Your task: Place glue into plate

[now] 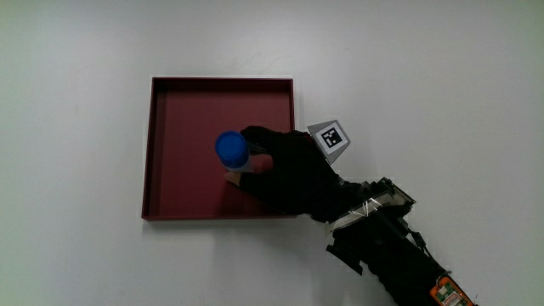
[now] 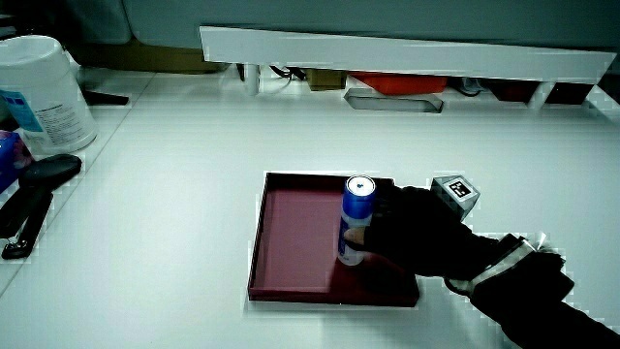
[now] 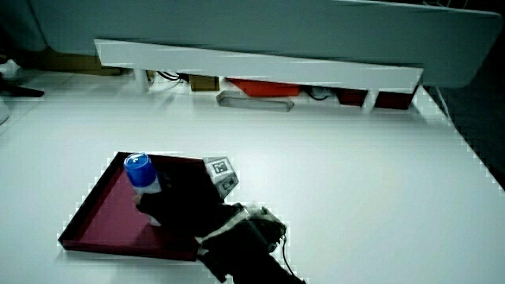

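Main view showed the glue (image 1: 231,149), a stick with a blue cap, standing upright inside the dark red square plate (image 1: 158,153), near the plate's middle. Its long axis ran vertical, so only the cap and a sliver of pale body appeared from above; in both side views the body was seen upright, its base at or just above the plate floor, contact not resolvable (image 2: 356,221). The hand (image 1: 289,170) lay over the part of the plate beside the glue, and its fingers (image 1: 255,136) were curled around the stick's body below the cap, gripping it. The forearm (image 1: 382,242) extended from the hand across the plate's rim toward the person's side of the table. The patterned cube (image 1: 330,138) sat on the back of the hand, tilted upward. As a judgement, the placement appeared nearly complete: the coming move would require the fingers to release sideways away from the vertical stick without tipping it.
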Demonstrator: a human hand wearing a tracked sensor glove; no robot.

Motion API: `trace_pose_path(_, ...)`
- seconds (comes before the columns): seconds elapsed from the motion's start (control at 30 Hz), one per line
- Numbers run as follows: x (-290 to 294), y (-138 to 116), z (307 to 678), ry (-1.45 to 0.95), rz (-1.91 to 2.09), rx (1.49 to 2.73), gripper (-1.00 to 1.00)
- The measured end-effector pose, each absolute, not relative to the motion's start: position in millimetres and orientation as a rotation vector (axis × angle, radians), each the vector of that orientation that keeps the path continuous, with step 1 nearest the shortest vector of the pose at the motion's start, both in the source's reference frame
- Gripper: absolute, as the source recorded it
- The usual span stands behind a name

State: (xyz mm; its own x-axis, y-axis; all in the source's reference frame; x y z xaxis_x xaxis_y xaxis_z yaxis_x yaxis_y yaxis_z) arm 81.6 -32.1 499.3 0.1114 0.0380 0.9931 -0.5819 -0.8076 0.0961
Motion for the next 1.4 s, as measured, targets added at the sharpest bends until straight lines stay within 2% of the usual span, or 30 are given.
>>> trace_pose_path(0.4, 84.6, -29.5, 511.7, -0.476, 1.777, 1.871, 0.0)
trace_pose_path(0.93, 88.4, -27.1, 517.6, -0.473, 1.702, 1.805, -0.7)
trace_pose_path(1.13, 104.4, -21.6, 508.5, -0.443, 1.507, 1.755, -0.96)
trace_pose_path(1.17, 107.2, -19.5, 495.8, -0.407, 1.511, 1.737, -1.0)
trace_pose_path(1.2, 111.0, -19.0, 492.7, -0.428, 1.528, 1.712, -1.0)
trace_pose_path(1.37, 143.9, -14.0, 492.8, -0.406, 1.341, 1.832, -1.0)
trace_pose_path(1.4, 145.8, -11.4, 481.2, -0.427, 1.425, 1.781, -1.0)
